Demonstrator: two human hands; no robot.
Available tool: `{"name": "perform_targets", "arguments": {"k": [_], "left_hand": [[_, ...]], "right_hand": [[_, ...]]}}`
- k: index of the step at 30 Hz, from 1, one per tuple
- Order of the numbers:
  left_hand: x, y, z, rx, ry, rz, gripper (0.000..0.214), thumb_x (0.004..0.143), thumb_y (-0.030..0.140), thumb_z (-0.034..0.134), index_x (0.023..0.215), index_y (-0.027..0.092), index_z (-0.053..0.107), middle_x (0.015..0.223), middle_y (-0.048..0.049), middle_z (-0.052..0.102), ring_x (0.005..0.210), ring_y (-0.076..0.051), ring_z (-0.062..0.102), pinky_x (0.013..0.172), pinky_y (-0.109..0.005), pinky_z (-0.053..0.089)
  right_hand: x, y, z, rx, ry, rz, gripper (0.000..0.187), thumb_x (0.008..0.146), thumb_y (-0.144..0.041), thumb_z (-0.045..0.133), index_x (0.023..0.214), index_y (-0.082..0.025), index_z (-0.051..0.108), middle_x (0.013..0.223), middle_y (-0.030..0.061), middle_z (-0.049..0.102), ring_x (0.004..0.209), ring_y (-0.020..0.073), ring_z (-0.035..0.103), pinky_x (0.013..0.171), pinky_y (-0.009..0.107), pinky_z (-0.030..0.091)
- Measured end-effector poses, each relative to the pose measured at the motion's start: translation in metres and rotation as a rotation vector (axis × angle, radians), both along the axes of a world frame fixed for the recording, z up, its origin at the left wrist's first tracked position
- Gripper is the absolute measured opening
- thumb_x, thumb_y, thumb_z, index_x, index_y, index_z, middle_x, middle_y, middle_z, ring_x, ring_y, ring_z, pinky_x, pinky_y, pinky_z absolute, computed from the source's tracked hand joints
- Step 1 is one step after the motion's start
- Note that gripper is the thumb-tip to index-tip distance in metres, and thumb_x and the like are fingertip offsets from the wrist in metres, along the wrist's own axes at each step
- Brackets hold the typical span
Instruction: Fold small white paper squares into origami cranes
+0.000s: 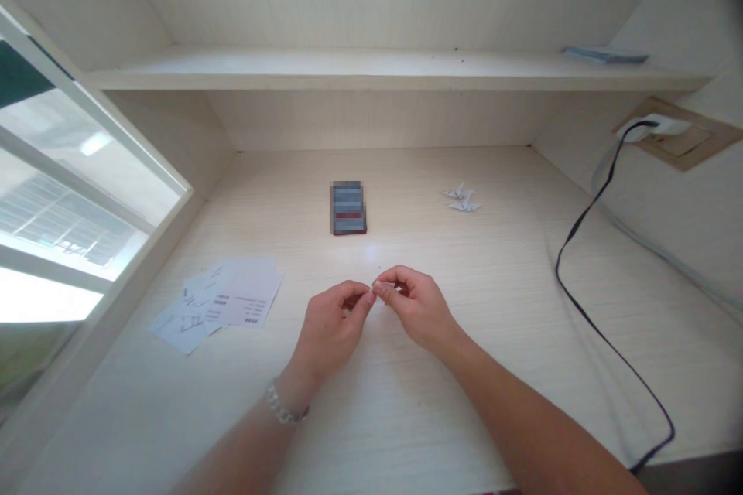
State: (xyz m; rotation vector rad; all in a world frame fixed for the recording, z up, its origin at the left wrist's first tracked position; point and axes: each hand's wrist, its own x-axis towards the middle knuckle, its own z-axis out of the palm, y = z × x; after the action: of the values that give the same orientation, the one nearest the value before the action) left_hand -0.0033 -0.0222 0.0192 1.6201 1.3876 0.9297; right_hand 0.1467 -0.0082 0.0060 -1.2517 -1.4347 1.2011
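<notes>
My left hand [338,319] and my right hand [419,308] meet over the middle of the desk, fingertips nearly touching. Both pinch a small piece of folded white paper [383,285], mostly hidden by the fingers. Its exact shape cannot be made out. Beyond my right hand, two small folded white paper cranes [463,204] lie close together. Past my left hand lies a dark, blurred-out rectangular object [348,209] with a reddish edge.
Several printed white paper sheets [249,290] overlap at the left, near the window [87,193]. A black cable [597,325] runs from the wall socket [685,135] down the right side. Overhead, a shelf [371,81] spans the back, with a flat bluish item [607,55] on it.
</notes>
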Motion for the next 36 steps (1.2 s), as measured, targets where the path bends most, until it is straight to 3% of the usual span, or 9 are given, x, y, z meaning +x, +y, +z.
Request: {"name": "perform_targets", "arguments": {"k": [4, 7, 11, 15, 20, 28, 36], "left_hand": [[-0.001, 0.001, 0.0, -0.011, -0.048, 0.056, 0.015, 0.076, 0.032, 0.058, 0.079, 0.021, 0.068, 0.076, -0.0027, 0.069, 0.068, -0.016, 0.06, 0.064, -0.025, 0.043], [-0.004, 0.001, 0.003, 0.049, 0.013, 0.075, 0.012, 0.075, 0.029, 0.059, 0.074, 0.021, 0.068, 0.073, -0.0019, 0.069, 0.067, -0.016, 0.059, 0.064, -0.025, 0.042], [-0.006, 0.001, 0.004, 0.094, 0.071, 0.083, 0.011, 0.075, 0.027, 0.059, 0.073, 0.022, 0.068, 0.073, -0.0016, 0.069, 0.068, -0.016, 0.059, 0.067, -0.026, 0.042], [-0.005, 0.003, -0.003, -0.001, -0.077, 0.08, 0.019, 0.074, 0.033, 0.06, 0.086, 0.02, 0.067, 0.083, -0.0037, 0.07, 0.074, -0.017, 0.061, 0.069, -0.026, 0.045], [-0.006, 0.006, -0.008, -0.059, -0.158, 0.054, 0.02, 0.074, 0.034, 0.061, 0.081, 0.016, 0.067, 0.077, -0.0041, 0.069, 0.069, -0.016, 0.06, 0.065, -0.025, 0.046], [-0.011, 0.007, -0.012, -0.094, -0.117, 0.014, 0.019, 0.075, 0.036, 0.06, 0.076, 0.017, 0.064, 0.068, -0.0019, 0.065, 0.064, -0.014, 0.057, 0.06, -0.024, 0.044], [-0.012, 0.011, -0.011, -0.106, -0.159, -0.043, 0.021, 0.078, 0.034, 0.055, 0.072, 0.015, 0.063, 0.064, -0.002, 0.061, 0.062, -0.014, 0.055, 0.06, -0.024, 0.043]], "right_hand": [[-0.002, 0.0, -0.001, 0.016, 0.066, -0.088, 0.017, 0.077, -0.034, 0.058, 0.076, -0.018, 0.062, 0.067, 0.0003, 0.059, 0.061, 0.0129, 0.052, 0.058, 0.025, 0.041], [-0.001, 0.0, 0.002, 0.037, 0.076, -0.038, 0.015, 0.077, -0.032, 0.059, 0.079, -0.018, 0.063, 0.074, 0.0013, 0.062, 0.067, 0.0142, 0.055, 0.061, 0.026, 0.043], [0.0, -0.002, 0.007, 0.079, -0.063, 0.014, 0.012, 0.078, -0.028, 0.058, 0.08, -0.019, 0.065, 0.076, 0.0017, 0.064, 0.071, 0.0146, 0.057, 0.063, 0.025, 0.043], [-0.001, -0.003, 0.004, 0.056, -0.026, -0.083, 0.014, 0.078, -0.03, 0.057, 0.078, -0.018, 0.064, 0.071, 0.0011, 0.063, 0.064, 0.0131, 0.055, 0.057, 0.024, 0.041], [-0.003, -0.002, -0.001, 0.044, 0.039, -0.1, 0.016, 0.077, -0.032, 0.059, 0.077, -0.016, 0.064, 0.069, 0.0011, 0.062, 0.061, 0.0121, 0.053, 0.056, 0.023, 0.04], [0.0, 0.002, -0.007, -0.033, 0.049, 0.064, 0.017, 0.076, -0.033, 0.059, 0.077, -0.016, 0.062, 0.065, -0.0004, 0.057, 0.061, 0.0117, 0.051, 0.055, 0.023, 0.04], [-0.002, 0.003, -0.008, -0.163, 0.183, 0.07, 0.02, 0.071, -0.036, 0.063, 0.072, -0.016, 0.062, 0.061, -0.0012, 0.057, 0.058, 0.0114, 0.053, 0.055, 0.024, 0.045]]}}
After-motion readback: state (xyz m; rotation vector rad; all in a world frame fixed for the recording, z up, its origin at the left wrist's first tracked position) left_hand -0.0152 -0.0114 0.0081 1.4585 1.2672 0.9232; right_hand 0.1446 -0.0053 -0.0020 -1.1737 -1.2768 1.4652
